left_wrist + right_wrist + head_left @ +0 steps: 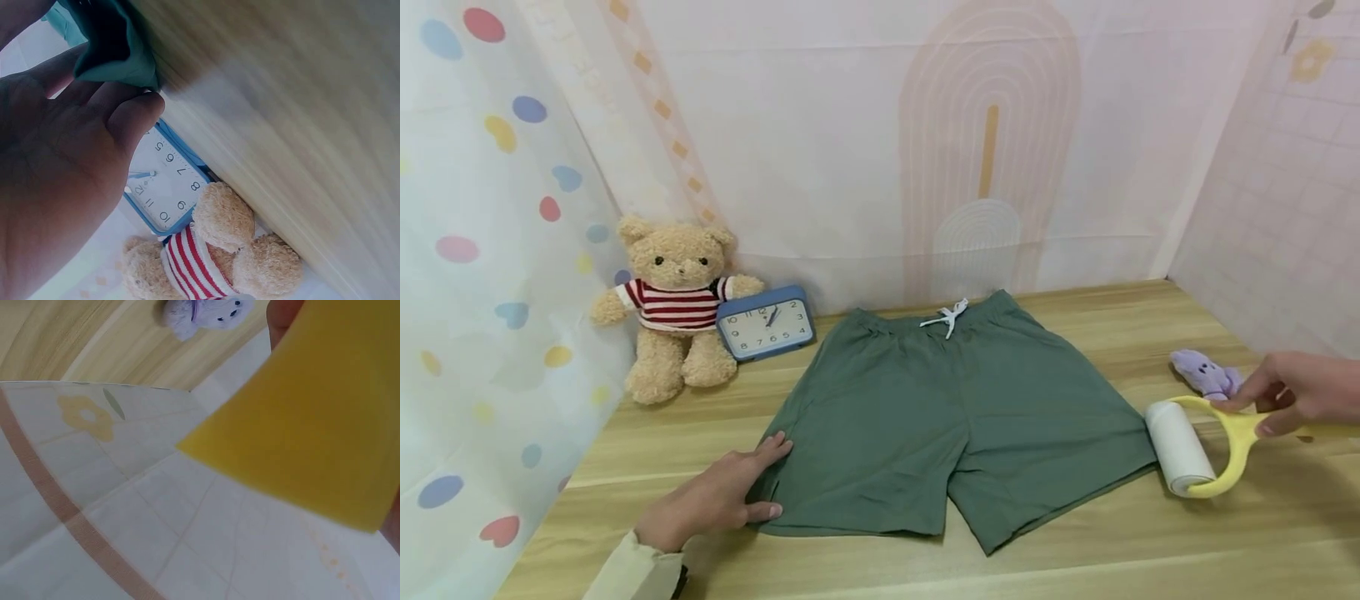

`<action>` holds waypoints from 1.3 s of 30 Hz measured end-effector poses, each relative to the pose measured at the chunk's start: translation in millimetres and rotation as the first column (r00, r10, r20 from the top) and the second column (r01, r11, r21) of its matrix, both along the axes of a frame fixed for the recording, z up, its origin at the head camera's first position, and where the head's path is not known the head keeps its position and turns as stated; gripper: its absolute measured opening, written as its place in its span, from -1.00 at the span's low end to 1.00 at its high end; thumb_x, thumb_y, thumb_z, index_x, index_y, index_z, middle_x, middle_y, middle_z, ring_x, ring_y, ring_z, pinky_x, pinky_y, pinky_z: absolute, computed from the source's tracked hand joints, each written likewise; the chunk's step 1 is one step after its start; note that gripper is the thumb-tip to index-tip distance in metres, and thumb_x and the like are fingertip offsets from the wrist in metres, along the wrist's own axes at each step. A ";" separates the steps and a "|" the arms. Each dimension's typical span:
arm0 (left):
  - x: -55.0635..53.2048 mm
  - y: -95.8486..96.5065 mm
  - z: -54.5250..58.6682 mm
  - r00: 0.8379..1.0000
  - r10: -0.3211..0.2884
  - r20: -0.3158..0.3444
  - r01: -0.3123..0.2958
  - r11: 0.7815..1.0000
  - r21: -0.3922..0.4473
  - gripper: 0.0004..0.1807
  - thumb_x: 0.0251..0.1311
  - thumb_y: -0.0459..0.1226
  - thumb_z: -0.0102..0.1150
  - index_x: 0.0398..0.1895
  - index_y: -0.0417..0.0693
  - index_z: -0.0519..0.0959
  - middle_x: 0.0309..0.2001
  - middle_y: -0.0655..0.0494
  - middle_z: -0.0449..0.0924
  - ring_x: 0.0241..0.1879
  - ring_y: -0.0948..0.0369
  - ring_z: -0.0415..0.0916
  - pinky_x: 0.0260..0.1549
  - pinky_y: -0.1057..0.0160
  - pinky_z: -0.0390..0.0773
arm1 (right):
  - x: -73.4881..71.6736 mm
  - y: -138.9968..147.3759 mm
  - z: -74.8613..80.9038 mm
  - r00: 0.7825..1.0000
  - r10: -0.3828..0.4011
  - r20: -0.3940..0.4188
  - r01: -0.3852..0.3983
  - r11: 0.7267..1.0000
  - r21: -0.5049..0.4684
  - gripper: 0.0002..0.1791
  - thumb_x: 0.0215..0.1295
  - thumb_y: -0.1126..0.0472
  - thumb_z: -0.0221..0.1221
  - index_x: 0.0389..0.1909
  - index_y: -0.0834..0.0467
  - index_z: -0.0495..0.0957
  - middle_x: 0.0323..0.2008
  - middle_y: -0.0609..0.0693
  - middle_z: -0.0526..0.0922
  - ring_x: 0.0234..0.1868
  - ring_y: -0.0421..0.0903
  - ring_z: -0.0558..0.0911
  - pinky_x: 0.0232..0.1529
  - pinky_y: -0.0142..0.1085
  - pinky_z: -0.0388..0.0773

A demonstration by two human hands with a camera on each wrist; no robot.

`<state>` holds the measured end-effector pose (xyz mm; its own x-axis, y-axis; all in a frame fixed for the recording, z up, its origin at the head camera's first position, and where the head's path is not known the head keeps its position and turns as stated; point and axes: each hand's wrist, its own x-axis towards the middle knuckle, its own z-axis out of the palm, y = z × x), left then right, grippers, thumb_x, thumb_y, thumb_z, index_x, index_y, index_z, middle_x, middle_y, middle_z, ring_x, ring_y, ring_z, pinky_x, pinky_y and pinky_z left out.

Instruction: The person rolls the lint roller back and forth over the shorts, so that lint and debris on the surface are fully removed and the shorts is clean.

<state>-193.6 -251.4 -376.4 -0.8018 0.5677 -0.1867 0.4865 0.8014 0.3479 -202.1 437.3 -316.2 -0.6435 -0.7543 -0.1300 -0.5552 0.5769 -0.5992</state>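
Observation:
Green drawstring shorts (887, 417) lie spread on the wooden table, with a white bow at the waistband. My left hand (722, 496) rests on the lower left leg of the shorts, fingers extended over the side edge and thumb at the hem. The left wrist view shows the leg opening (119, 56) right by that hand's fingers. In my right hand (1303, 392) I grip a lint roller (1180, 450) by its yellow handle. Its white roll sits right at the outer edge of the right leg. The yellow handle (312, 425) fills much of the right wrist view.
A teddy bear (681, 308) in a striped shirt sits at the back left, beside a blue clock (767, 321). A small purple plush toy (1206, 373) lies just behind the roller. Printed cloth walls (820, 150) border the table behind and at both sides.

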 end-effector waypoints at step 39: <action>7.4 -14.4 1.0 0.994 0.065 0.086 -0.065 0.998 -0.008 -0.07 0.18 -0.06 0.39 0.49 -0.35 0.22 0.51 -0.47 0.08 0.44 -0.39 0.17 0.30 -0.35 0.32 | -68.9 -99.7 -41.0 0.770 -0.637 -0.039 0.637 0.771 -0.018 -0.13 0.37 0.33 0.11 0.50 0.52 -0.18 -0.09 0.55 0.48 -0.38 0.00 0.56 -0.47 -0.22 0.55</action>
<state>-186.2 -265.8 -375.4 -0.8175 0.5141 -0.2596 0.4018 0.8320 0.3826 -271.0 337.6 -357.2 -0.9811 -0.1702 -0.0917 -0.0847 0.8049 -0.5874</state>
